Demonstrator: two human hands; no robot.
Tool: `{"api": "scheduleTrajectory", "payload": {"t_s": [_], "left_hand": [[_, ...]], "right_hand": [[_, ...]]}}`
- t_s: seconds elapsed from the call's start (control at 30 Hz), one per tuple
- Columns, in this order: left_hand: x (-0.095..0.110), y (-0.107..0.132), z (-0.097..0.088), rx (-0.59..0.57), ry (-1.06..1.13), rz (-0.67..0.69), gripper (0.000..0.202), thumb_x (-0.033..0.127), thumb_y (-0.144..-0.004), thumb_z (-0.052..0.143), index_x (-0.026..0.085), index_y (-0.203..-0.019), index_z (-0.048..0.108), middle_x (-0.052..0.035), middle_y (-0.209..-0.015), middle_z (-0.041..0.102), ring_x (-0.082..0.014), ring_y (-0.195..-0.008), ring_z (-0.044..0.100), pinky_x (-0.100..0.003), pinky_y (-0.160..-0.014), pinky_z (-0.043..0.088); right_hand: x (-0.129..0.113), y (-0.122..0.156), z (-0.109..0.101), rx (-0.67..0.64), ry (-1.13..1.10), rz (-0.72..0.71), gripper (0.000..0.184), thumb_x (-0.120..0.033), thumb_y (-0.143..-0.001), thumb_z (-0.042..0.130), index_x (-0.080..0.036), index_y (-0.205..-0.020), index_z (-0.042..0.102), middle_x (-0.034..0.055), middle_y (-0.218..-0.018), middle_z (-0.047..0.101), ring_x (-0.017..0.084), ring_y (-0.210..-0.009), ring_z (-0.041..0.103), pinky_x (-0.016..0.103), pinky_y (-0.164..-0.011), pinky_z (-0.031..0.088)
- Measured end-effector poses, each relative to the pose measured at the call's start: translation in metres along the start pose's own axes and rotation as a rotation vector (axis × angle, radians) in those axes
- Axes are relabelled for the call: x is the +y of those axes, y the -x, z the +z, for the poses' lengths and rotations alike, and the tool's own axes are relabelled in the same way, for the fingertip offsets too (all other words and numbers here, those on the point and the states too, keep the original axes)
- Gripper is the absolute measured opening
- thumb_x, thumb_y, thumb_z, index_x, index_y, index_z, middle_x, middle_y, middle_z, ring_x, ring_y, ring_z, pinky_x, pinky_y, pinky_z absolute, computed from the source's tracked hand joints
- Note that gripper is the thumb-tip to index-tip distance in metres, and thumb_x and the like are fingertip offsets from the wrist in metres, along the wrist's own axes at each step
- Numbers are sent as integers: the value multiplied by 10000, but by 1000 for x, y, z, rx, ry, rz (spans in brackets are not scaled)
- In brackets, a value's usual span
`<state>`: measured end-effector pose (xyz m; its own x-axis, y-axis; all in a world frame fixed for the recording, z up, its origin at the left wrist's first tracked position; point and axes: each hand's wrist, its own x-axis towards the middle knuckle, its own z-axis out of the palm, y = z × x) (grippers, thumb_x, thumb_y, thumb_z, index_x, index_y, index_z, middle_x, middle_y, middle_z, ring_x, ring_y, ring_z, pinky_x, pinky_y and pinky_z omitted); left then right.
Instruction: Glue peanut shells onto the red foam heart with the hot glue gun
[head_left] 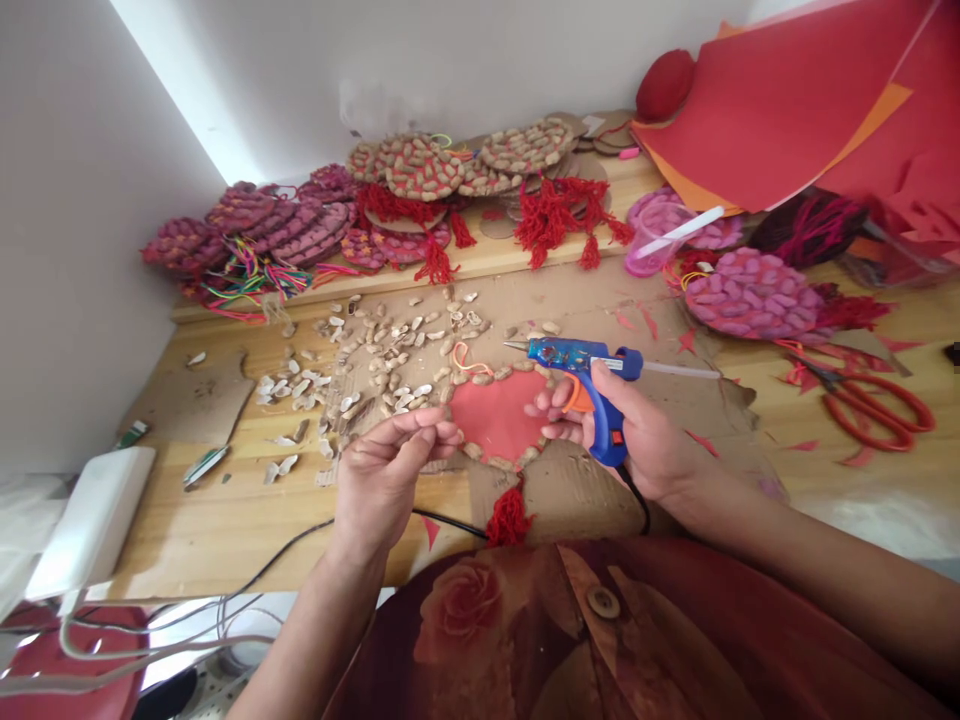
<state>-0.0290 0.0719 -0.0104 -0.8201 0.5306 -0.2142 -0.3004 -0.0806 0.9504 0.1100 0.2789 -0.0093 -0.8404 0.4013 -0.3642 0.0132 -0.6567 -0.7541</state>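
Holding the glue gun: our right hand is closed around its blue handle, the nozzle pointing left.
Left hand: we have thumb and fingertips drawn together by the left edge of the red disc; we cannot tell whether they pinch anything.
Disc: lying on the cardboard between our hands, peanuts along its rim.
Red tassel: just below the disc, toward us.
Scissors: well off to our right.

Lt-wood tbl w/ back ledge agst pale wall, bright lt strip upper L.
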Motion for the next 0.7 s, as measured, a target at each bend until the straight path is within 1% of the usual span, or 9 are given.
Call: {"api": "scheduleTrajectory", "payload": {"t_s": [0.1,0.17,0.3,0.33,0.4,0.47,0.53,0.6,0.7], "left_hand": [[3,1,3,-37,33,-37,221,278,-788,839,198,-990,802,-67,-890,798,-159,-805,758,-221,-743,614],[3,1,4,-65,46,-46,206,290,-790,839,214,-980,811,-69,-902,799,-164,-816,758,-211,-724,605],[-3,2,6,-112,-7,-32,199,315,-806,828,260,-998,818,-41,-884,781,-130,-793,722,-184,-697,572],[-5,3,7,-133,-51,-13,211,313,-818,818,276,-1026,814,-31,-902,771,-117,-783,704,-186,-705,566],[-7,4,11,-201,-171,56,248,301,-861,778,307,-1109,791,-17,-947,744,-97,-762,664,-196,-727,552],[-8,5,17,-282,-306,145,291,279,-907,726,331,-1193,755,-15,-980,719,-99,-787,637,-210,-765,536],[-7,6,25,-355,-417,237,332,249,-937,684,352,-1250,720,-15,-990,703,-113,-847,622,-220,-812,519],[-7,6,32,-427,-494,323,388,215,-958,646,381,-1307,675,-12,-1009,694,-123,-908,609,-224,-839,505],[-7,7,40,-516,-559,415,462,177,-980,596,415,-1376,608,-9,-1036,686,-125,-936,598,-226,-839,498]], "right_hand": [[0,0,-1,8,0,11,392,-592,-869,666,-214,-786,726,81,-919,750,268,-956,722,347,-754,597],[0,0,-1,9,-5,14,381,-593,-879,654,-224,-807,717,79,-903,753,265,-931,732,343,-724,594],[2,-1,1,16,-1,8,389,-616,-858,679,-228,-854,698,55,-811,751,222,-761,735,317,-630,583],[2,-1,2,18,12,1,377,-595,-841,713,-218,-852,693,45,-783,747,200,-706,723,304,-613,580],[2,-1,4,17,47,-8,323,-505,-811,783,-199,-851,690,27,-756,747,160,-636,698,277,-597,575],[3,1,6,3,74,13,259,-410,-795,819,-189,-856,697,25,-770,762,146,-642,702,256,-596,571],[4,2,7,-13,75,46,225,-353,-776,840,-191,-862,710,28,-798,779,155,-697,729,244,-597,568],[4,3,6,-19,62,63,232,-317,-736,869,-195,-863,719,23,-796,780,168,-729,743,232,-572,557],[5,3,4,-22,50,58,257,-274,-681,901,-190,-843,719,8,-753,762,155,-672,724,213,-512,526]]}}
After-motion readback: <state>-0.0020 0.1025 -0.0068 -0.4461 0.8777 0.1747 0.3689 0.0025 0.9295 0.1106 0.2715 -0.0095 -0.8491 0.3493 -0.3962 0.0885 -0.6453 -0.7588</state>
